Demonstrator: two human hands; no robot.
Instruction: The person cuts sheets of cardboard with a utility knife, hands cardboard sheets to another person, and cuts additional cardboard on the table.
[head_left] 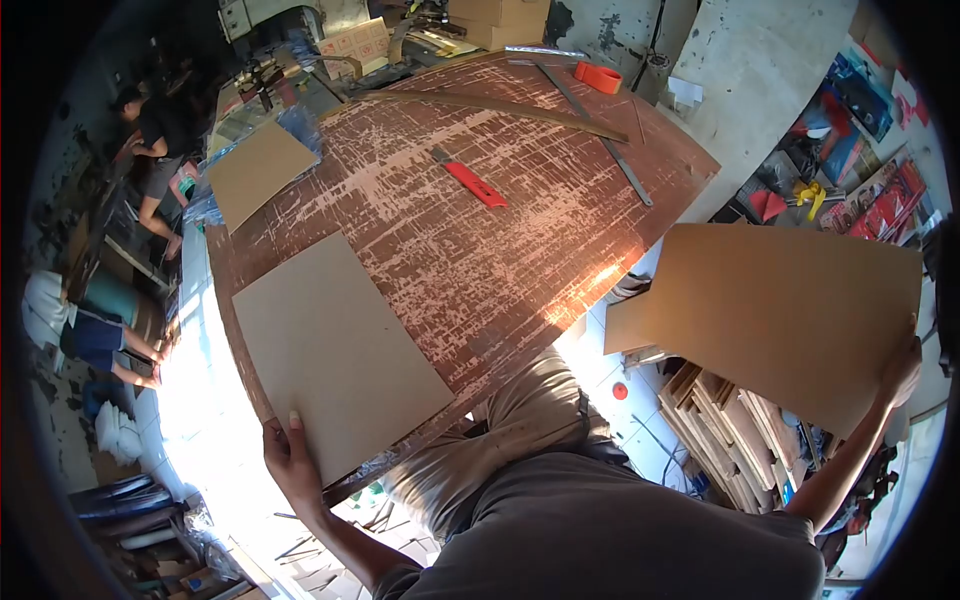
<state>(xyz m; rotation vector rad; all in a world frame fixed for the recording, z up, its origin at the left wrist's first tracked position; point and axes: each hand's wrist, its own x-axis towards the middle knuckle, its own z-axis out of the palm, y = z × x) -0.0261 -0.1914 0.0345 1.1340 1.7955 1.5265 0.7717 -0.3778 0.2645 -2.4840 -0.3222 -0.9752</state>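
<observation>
A pale grey-brown cardboard sheet lies flat on the scratched tabletop, at its near left corner. My left hand grips that sheet's near edge, with the thumb on its upper face and the fingers partly hidden. Off the right side of the table, a larger brown cardboard sheet is held up by my right hand, which is closed on its far right edge. A red utility knife rests mid-table, out of both hands.
On the worn table lie a metal ruler, a curved wooden strip, an orange tape roll and another cardboard piece. Stacked boards stand on the floor at right. Two people are at the left.
</observation>
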